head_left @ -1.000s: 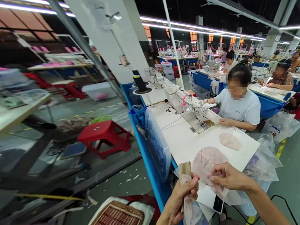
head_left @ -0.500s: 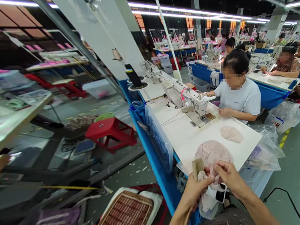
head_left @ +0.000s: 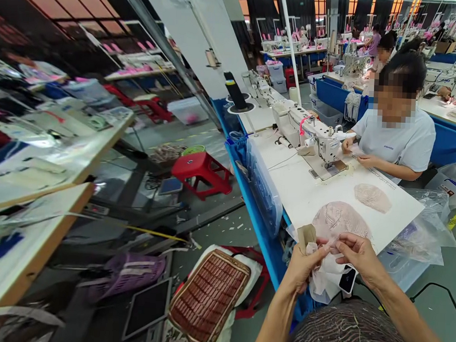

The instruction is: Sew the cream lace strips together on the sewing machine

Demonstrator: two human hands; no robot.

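Note:
My left hand is closed on a thin, pale pink fabric and a folded khaki piece that sticks up beside the thumb. The fingers of my right hand pinch the same pale fabric just to the right, and the cloth hangs down below both hands. Beyond them, a round pink lace piece lies on the white sewing table. A smaller lace piece lies farther back. Behind the fabric, a dark device with a lit display shows partly.
A white sewing machine stands on the table, with a person in a white shirt seated behind it. Blue cloth hangs along the table's left side. A red stool and a woven seat mat are at the left.
The view has turned left and down, so the table and person appear farther right. Both hands still hold the fabric, a little nearer each other's fingertips. The person's hands now hold up pale cloth.

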